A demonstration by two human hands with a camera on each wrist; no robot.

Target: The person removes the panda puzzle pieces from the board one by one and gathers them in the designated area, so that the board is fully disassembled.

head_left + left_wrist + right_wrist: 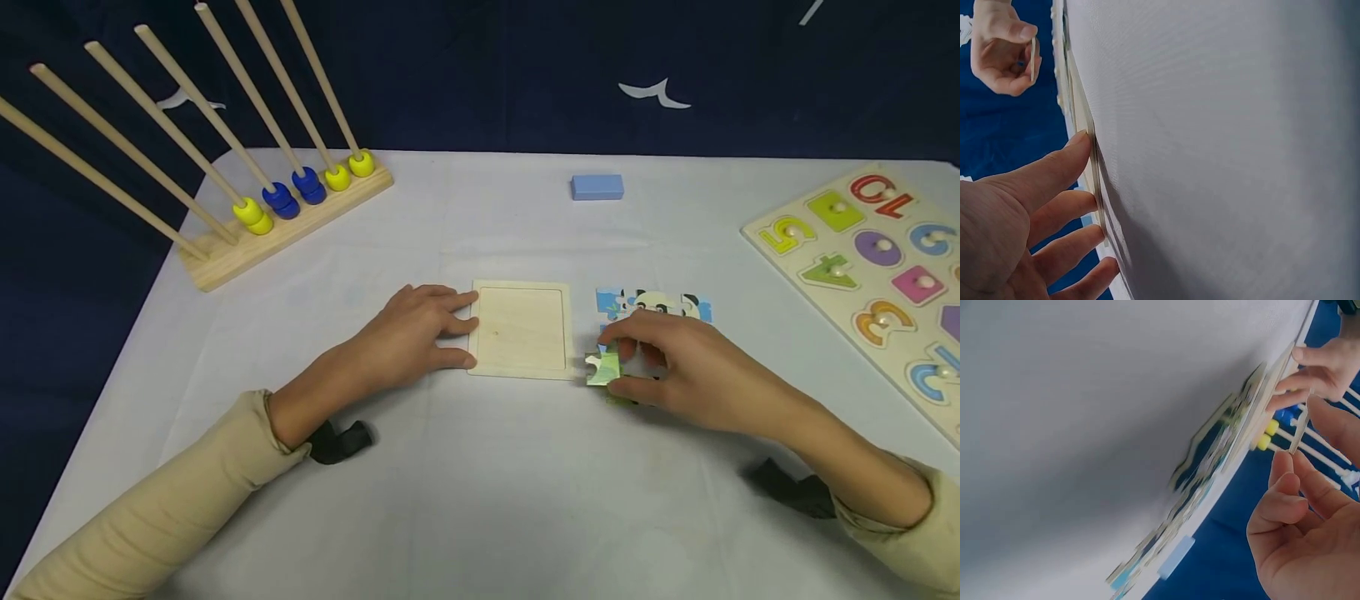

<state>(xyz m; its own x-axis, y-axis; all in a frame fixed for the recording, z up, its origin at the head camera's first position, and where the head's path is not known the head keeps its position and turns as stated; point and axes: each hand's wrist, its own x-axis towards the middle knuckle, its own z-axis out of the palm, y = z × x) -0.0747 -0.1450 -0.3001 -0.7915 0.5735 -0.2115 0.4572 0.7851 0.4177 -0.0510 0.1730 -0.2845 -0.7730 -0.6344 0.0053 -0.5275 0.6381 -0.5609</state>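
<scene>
My left hand (408, 333) rests with spread fingers against the left edge of a square wooden puzzle board (521, 329), which lies flat with a bare recess. In the left wrist view, the thumb and fingertips touch the board's rim (1092, 165). Between thumb and fingers, my right hand (690, 375) pinches a green jigsaw piece (602, 368), lifted just right of the board. The right wrist view shows that piece (1299, 430) edge-on. Under and behind this hand lie panda jigsaw pieces (697, 308), partly covered by it.
A wooden bead rack (292, 233) with tall pegs and yellow and blue beads stands at the back left. A light blue block (597, 187) lies near the far table edge. On the right is a number-and-shape peg board (840, 250). A white cloth (480, 500) covers the table.
</scene>
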